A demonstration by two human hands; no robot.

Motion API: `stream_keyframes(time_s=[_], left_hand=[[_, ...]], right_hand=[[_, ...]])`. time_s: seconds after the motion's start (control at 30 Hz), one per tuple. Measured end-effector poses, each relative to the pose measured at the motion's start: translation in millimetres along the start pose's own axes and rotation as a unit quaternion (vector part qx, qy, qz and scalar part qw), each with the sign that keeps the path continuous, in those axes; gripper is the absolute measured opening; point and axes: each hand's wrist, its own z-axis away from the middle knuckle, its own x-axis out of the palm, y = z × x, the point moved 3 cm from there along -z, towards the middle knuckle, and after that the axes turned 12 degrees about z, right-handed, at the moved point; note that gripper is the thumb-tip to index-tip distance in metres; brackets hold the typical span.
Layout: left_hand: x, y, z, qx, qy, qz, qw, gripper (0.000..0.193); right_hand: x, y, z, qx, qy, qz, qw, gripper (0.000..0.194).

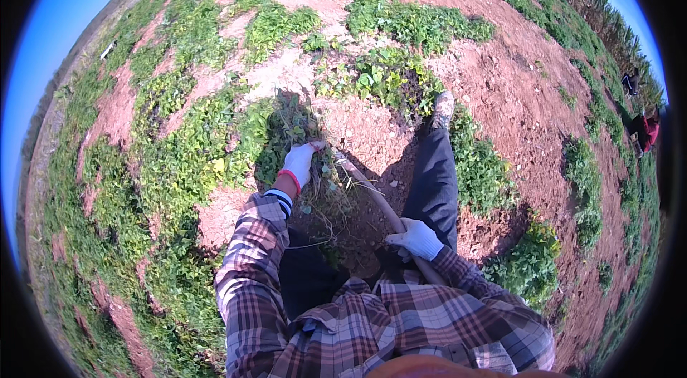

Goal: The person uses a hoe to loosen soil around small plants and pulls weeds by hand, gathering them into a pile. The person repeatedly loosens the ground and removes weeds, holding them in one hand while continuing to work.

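My left hand (299,164), in a white glove with a red cuff, is closed around a bunch of leafy vines (294,121). Loose stems trail from it toward the ground between my legs. A white-gloved right hand (417,240) grips a long wooden tool handle (375,196) low down, near my waist. The handle slants away from me up to the left, its upper end close to my left hand. Whatever head the tool has is hidden or cannot be made out among the vines and shadow.
My right leg (433,179) stretches forward, its shoe (443,105) beside low green plants (386,75). Reddish soil (370,131) lies ahead. Vine rows (177,152) cover the left side. Two people, one in red (650,130), are at the far right near tall dry stalks (606,13).
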Motion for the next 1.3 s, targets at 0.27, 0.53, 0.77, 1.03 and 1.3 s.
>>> stream_keyframes(time_s=[0.27,0.53,0.77,1.03,1.3], left_hand=[[-15.0,0.5,-14.6,0.022,0.037,-0.015,0.999,0.012],[-22.0,3.7,-21.0,0.021,0.041,-0.035,0.998,0.015],[-22.6,-0.6,-27.1,0.035,0.048,-0.008,0.998,0.014],[-21.8,2.1,-22.6,0.029,0.045,-0.028,0.998,0.014],[-30.7,0.2,-31.8,0.025,0.051,-0.018,0.998,0.012]], right_hand=[[7.4,2.1,-3.5,-0.002,-0.017,0.019,1.000,0.044],[-11.9,-3.2,-16.2,-0.020,0.068,0.014,0.997,0.040],[9.9,20.7,-22.8,0.022,-0.021,-0.019,0.999,0.043],[0.0,11.5,-18.6,-0.015,0.026,0.002,1.000,0.041],[0.4,11.4,-25.1,-0.005,0.025,-0.008,1.000,0.043]])
